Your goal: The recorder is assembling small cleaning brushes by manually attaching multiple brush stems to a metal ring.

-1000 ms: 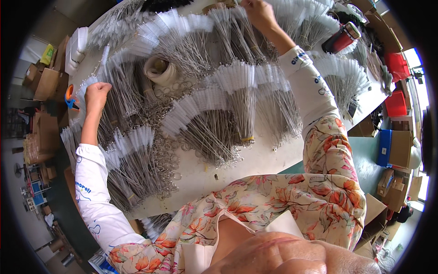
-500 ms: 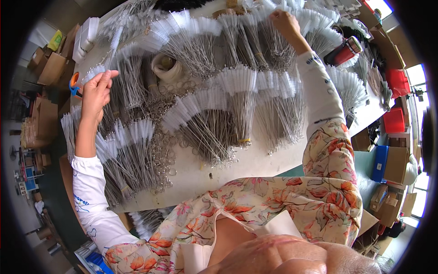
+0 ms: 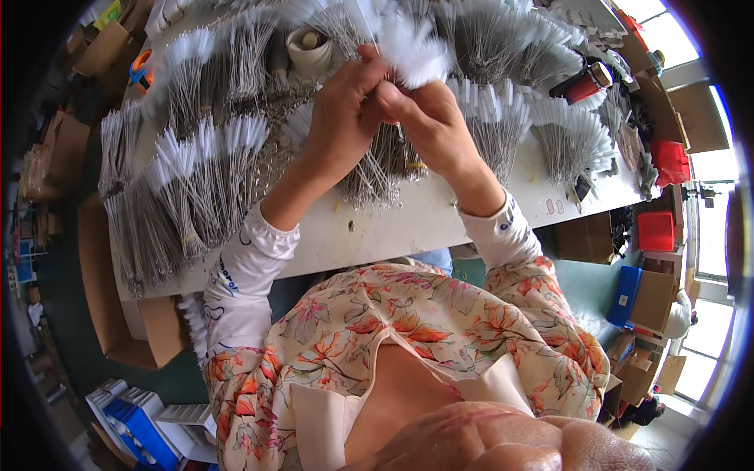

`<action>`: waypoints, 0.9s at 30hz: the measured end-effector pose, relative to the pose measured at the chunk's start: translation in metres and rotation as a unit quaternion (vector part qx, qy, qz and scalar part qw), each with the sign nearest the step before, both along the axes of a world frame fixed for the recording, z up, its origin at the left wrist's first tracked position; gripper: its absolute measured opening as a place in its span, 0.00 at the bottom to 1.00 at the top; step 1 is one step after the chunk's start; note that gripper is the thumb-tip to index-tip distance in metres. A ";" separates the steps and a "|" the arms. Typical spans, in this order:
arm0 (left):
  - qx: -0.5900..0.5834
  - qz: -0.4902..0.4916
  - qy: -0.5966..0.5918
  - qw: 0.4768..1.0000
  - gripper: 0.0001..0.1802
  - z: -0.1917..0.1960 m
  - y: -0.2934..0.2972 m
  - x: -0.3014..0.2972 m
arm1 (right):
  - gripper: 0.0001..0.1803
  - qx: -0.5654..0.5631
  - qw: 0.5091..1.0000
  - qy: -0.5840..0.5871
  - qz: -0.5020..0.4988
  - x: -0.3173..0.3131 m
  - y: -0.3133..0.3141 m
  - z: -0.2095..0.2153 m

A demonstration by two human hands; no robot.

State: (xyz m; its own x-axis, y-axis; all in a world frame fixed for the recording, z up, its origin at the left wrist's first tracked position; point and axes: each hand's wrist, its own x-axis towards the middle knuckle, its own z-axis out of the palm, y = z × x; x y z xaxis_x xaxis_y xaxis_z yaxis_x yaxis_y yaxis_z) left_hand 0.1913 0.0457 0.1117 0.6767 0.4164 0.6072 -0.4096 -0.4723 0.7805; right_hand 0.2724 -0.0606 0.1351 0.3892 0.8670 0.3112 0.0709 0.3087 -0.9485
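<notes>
My two hands meet over the table. Closed fingers of my left hand (image 3: 345, 110) press against those of my right hand (image 3: 436, 125). A cluster of white-bristled wire brushes (image 3: 415, 53) rises from between them, its heads blurred and pointing away from me. Both hands grip it; the stems are mostly hidden by my fingers. Below my hands lies a pile of similar brushes (image 3: 373, 177), with thin wire stems and looped ends toward me. More bundles (image 3: 495, 110) lie to the right, and others (image 3: 208, 149) to the left.
A white roll (image 3: 309, 53) stands behind my left hand. Orange-handled scissors (image 3: 141, 71) lie at the table's left edge, a red-and-black flask (image 3: 585, 82) at the right. An open cardboard box (image 3: 118, 314) is below left. Red bins (image 3: 656, 231) and a blue bin (image 3: 624, 294) stand right.
My hands were wide apart, the left at the table's left side and the right at the far brushes. They have come together in the middle, with white-bristled brushes now between them.
</notes>
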 end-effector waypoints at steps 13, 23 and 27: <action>0.239 0.058 0.018 0.969 0.24 -0.088 -0.078 -0.090 | 0.10 -0.036 0.909 0.415 0.019 -0.023 -0.064 -0.085; 0.097 0.045 0.117 0.987 0.14 -0.138 -0.089 -0.134 | 0.04 -0.295 0.714 -0.630 0.076 -0.042 -0.100 -0.108; 0.117 0.068 0.063 0.989 0.14 -0.129 -0.084 -0.153 | 0.09 -0.421 0.886 -0.063 0.186 -0.073 -0.078 -0.095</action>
